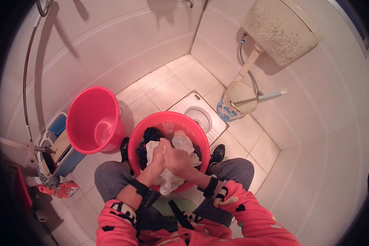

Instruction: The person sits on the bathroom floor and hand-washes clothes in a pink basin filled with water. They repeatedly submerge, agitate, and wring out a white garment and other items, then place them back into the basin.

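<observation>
A red basin [134, 139] stands on the floor between my feet, with water and wet laundry in it. My left hand [158, 156] and my right hand [176, 159] press together over its middle, fingers closed. White cloth [168, 180] comes out from beneath them and hangs toward the near rim; it appears gripped between the two hands, though my fingers partly hide it. Another pale bunch of cloth [182, 140] bulges up beyond my right hand. Dark cloth [152, 134] lies in the basin to the left.
A pink-red bucket [95, 119] stands left of the basin, beside a blue-grey container [71, 164] and a red packet [59, 190]. Beyond the basin lies a squat toilet [199, 117]. A bin [229, 107] with a brush handle [270, 95] stands far right, below a wall cistern [279, 33].
</observation>
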A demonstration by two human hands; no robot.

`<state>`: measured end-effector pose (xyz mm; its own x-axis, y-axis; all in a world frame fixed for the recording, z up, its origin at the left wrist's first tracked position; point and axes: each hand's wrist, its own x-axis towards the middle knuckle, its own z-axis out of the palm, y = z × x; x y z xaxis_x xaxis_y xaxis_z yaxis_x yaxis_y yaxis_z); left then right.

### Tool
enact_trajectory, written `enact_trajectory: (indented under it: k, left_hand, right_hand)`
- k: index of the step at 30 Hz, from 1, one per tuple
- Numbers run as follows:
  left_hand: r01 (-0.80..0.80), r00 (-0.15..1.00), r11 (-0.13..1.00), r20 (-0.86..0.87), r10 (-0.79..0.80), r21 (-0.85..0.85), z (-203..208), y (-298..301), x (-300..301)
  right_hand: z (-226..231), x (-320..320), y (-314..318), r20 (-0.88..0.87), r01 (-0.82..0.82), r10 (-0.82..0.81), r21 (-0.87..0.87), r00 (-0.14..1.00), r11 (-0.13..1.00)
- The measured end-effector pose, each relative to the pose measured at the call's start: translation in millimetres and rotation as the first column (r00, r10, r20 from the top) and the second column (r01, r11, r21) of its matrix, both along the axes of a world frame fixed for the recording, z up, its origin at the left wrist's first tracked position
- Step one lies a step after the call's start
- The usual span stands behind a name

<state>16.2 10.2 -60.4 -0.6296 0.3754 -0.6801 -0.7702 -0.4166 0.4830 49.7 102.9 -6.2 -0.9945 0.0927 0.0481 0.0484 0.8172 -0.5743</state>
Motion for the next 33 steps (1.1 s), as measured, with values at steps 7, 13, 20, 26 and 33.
enact_trajectory:
  k: [7,13,20,26,33]
  left_hand:
    - [0.185,0.976,0.983,0.118,-0.184,0.002,12,5,4]
    - [-0.062,0.998,0.998,0.013,0.062,0.001,2,-2,-5]
    - [0.130,0.985,0.991,0.114,-0.129,-0.003,-6,1,-3]
    - [-0.102,0.994,0.992,-0.044,0.099,-0.074,-5,-2,0]
    - [0.056,0.998,0.993,0.024,-0.054,-0.099,5,1,3]
  right_hand:
    - [9,-9,5,-0.191,0.173,-0.160,0.057,0.968,0.983]
    - [5,4,-5,-0.024,-0.052,0.056,0.146,0.998,0.988]
    - [4,-5,4,-0.253,0.161,-0.123,0.135,0.960,0.978]
    - [1,1,-5,-0.175,-0.122,0.117,-0.018,0.978,0.992]
    - [6,-4,-2,-0.088,0.087,-0.078,0.105,0.993,0.991]
